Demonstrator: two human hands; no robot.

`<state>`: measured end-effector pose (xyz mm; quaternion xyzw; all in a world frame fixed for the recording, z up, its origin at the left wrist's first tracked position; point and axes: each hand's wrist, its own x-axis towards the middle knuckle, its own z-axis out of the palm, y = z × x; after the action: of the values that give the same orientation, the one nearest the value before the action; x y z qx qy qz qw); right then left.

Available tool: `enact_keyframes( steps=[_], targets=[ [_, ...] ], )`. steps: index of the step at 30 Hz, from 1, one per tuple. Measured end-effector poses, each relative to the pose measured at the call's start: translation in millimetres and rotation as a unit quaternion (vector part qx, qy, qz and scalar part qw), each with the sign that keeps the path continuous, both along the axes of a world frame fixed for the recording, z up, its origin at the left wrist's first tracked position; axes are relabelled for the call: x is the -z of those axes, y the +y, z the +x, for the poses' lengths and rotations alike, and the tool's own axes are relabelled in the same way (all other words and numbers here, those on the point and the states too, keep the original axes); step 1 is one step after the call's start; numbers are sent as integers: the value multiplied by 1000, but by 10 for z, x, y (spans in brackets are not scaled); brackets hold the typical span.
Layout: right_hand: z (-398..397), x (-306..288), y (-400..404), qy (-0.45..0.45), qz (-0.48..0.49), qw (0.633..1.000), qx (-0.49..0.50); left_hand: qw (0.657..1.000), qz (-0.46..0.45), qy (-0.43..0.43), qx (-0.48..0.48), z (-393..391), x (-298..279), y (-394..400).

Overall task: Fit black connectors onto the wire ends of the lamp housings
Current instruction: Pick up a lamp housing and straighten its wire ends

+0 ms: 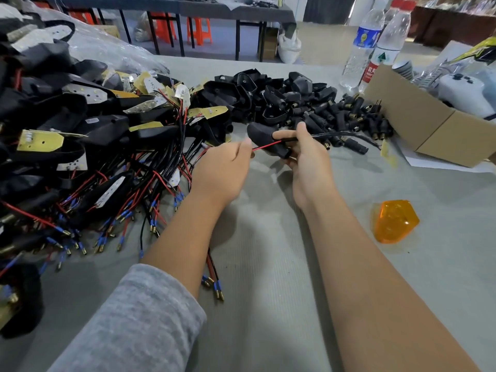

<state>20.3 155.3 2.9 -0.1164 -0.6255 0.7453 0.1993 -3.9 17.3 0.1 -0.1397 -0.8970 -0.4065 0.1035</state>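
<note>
My right hand (pixel 306 157) grips a black lamp housing (pixel 264 138) just above the grey table mat, thumb pressed on a black sheathed wire (pixel 335 135) that runs off to the right to a black connector (pixel 355 146). My left hand (pixel 225 167) pinches the thin red wire (pixel 265 145) coming out of that housing. Loose black connectors (pixel 349 116) with brass ends lie heaped behind my right hand. A heap of bare black housings (pixel 257 95) sits at centre back.
A big pile of wired housings (pixel 80 146) with red and black leads fills the left side. An orange lens (pixel 394 220) lies to the right. A cardboard box (pixel 424 124) and two water bottles (pixel 375 44) stand at the back right.
</note>
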Motion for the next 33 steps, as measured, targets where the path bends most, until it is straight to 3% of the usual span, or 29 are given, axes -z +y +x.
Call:
enact_keyframes(
  steps=[5,11,16,25,33],
  targets=[
    [0,-22,-3,17,-58,998,-24,992,114,-21,39,-5,4,31],
    [60,-20,-106,31,1,993,-114,960,253,-83,91,-9,0,25],
    [93,-37,-98,17,27,990,-134,949,270,-109,125,-28,-7,10],
    [21,-20,-85,28,-59,992,-105,951,297,-62,69,-118,39,-6],
    [71,-24,-106,35,8,990,-134,953,274,-64,116,-44,20,50]
  ],
)
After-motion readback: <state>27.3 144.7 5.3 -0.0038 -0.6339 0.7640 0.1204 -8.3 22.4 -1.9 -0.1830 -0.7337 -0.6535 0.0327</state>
